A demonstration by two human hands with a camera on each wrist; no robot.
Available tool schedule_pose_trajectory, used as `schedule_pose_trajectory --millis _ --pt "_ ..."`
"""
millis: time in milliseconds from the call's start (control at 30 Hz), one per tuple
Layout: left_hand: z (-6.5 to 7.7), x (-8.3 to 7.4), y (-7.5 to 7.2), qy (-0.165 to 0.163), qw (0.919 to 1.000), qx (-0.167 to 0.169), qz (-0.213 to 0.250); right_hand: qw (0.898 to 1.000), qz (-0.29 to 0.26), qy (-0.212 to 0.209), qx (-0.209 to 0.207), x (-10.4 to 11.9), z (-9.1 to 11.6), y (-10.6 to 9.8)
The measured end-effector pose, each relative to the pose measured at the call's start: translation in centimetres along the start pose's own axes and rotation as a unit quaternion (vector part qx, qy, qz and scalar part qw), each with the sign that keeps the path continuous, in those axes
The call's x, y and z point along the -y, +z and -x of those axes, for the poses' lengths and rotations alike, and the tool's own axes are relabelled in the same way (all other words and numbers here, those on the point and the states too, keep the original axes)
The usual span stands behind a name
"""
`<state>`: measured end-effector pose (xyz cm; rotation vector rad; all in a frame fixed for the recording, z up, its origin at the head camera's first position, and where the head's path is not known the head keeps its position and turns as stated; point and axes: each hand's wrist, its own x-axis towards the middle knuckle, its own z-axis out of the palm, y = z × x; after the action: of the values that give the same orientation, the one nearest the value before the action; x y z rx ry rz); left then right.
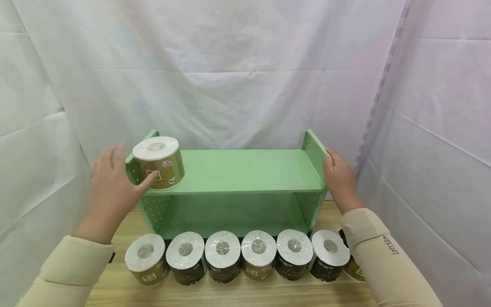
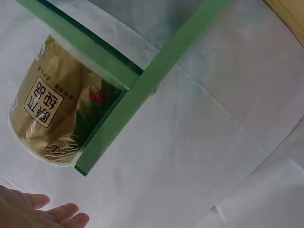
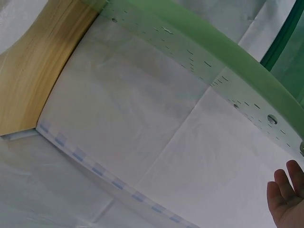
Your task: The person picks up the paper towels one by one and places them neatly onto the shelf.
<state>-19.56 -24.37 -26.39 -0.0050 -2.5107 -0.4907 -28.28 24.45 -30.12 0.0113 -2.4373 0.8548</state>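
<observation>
On the green shelf (image 1: 245, 170), a gold-wrapped toilet paper roll (image 1: 168, 168) stands upright at the left end of the top board, beside the side panel. My left hand (image 1: 115, 183) is spread next to it, its thumb overlapping the wrapper in the head view. In the left wrist view, fingertips (image 2: 66, 211) show apart from the roll (image 2: 52, 102). My right hand (image 1: 341, 177) is at the front edge of the right side panel (image 1: 315, 151). Its fingers (image 3: 285, 190) lie along the panel's outer side, loosely extended in the right wrist view.
In front of the shelf, a row of toilet paper rolls (image 1: 258, 251) in gold and black wrappers stands on the wooden table (image 1: 215, 294). The rightmost gold one is partly hidden behind my right sleeve (image 1: 383, 251). White curtains (image 1: 245, 85) enclose the back and both sides.
</observation>
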Motion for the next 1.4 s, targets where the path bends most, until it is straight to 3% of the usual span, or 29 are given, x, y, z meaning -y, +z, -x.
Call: schedule_pose_trajectory --millis 600,900,1200,1400 --pt "7.0 2.5 2.0 -0.03 0.9989 -0.035 0.012 1.0 0.002 0.004 0.0 0.0 0.0 -0.1" --pt "10.2 3.8 3.9 -0.071 0.9973 -0.015 0.014 1.0 -0.002 0.01 0.004 0.1 0.0 -0.1" --pt "12.4 5.2 5.6 -0.096 0.9952 0.001 0.019 1.0 -0.007 0.014 0.011 0.1 0.0 -0.2" --pt "13.3 5.8 6.6 -0.129 0.9906 0.035 0.029 1.0 -0.008 0.011 0.004 -0.1 -0.1 -0.1"
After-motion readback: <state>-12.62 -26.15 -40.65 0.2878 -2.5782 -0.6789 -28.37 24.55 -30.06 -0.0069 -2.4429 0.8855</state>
